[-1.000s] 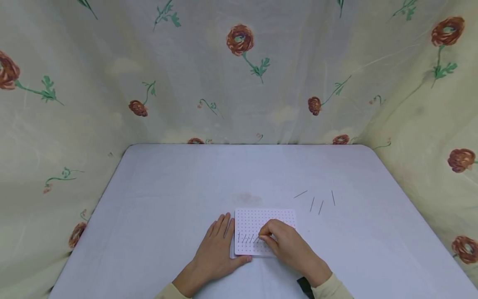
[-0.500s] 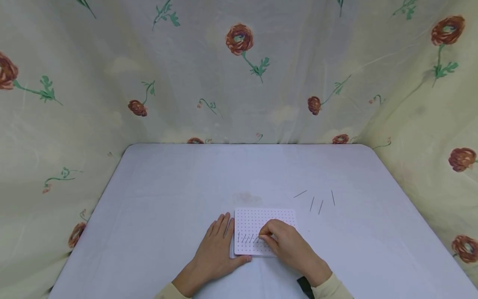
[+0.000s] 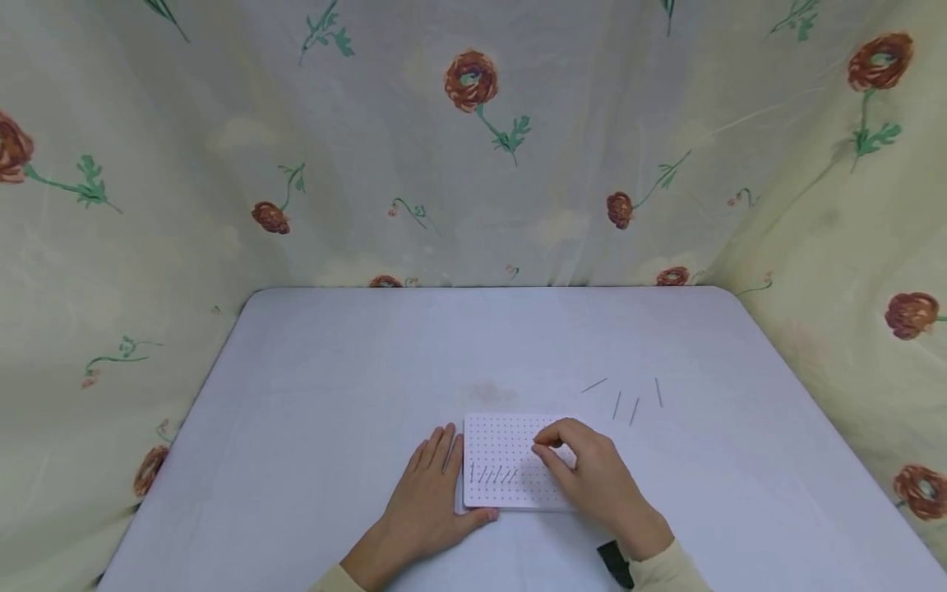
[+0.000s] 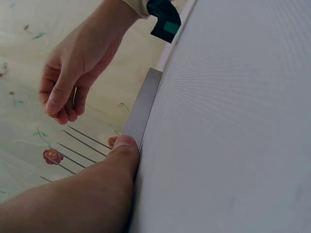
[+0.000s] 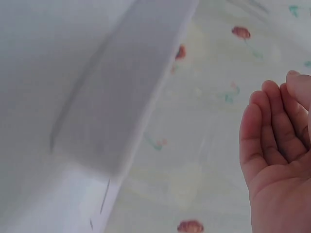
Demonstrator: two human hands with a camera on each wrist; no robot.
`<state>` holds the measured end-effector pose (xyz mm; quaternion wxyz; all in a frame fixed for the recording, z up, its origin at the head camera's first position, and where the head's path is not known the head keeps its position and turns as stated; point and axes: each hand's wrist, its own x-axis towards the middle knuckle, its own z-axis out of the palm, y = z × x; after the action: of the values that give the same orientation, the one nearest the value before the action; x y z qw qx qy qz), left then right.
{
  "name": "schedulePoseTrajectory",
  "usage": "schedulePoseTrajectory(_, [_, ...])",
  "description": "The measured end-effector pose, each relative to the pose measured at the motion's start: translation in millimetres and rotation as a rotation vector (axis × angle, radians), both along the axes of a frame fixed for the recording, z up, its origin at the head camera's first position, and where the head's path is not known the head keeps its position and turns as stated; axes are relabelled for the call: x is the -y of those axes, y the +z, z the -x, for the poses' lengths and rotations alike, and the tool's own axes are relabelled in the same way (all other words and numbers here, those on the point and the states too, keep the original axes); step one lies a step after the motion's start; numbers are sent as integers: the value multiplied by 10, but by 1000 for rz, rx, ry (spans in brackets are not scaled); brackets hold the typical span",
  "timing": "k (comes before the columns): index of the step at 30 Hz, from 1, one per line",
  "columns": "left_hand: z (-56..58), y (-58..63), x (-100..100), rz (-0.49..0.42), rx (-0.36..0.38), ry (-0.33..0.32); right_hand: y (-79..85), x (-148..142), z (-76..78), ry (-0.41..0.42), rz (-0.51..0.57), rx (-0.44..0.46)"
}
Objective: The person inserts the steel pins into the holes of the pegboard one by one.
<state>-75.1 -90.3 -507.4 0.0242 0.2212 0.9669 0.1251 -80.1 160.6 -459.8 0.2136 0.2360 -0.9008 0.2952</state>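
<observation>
The left hand (image 3: 427, 501) lies flat, its fingers straight along the near side of the board (image 3: 510, 434) and its thumb against the edge closest to the person. The right hand (image 3: 588, 469) hovers over the board's other half, fingers loosely curled, thumb and forefinger close together, with nothing I can see between them. Between the two hands a row of pins (image 3: 497, 474) stands in the board, most leaning. They look thin, stiff and very light, probably smooth enough to roll out of a careless pinch; I'd take one near its upper end. The board seems light too, likely to slide unless steadied by its edges. Beyond the right hand, four loose pins (image 3: 617, 405) lie on the table (image 3: 355, 395), best nipped mid-length with fingertips.
</observation>
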Motion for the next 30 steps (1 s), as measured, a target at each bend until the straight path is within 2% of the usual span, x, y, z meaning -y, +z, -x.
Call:
schedulePoseTrajectory(6, [-14,21,19,-13,0,-5,109,-300,69,-143,48,-80])
schedulePoseTrajectory(11, [-19,25,40,-30,-1,-16,137,-655,169,-300,205,-135])
schedulePoseTrajectory(14, [-19,19,43,-29,7,-13,97,-860,230,-384,320,-134])
schedulePoseTrajectory(18, [-20,7,38,-26,21,-8,31,-1042,272,-480,410,-79])
schedulePoseTrajectory(21, [-22,5,29,-29,26,-7,-7,-1113,291,-516,414,-46])
schedulePoseTrajectory(30, [-11,8,9,-29,9,-10,-84,-1277,358,-537,398,-5])
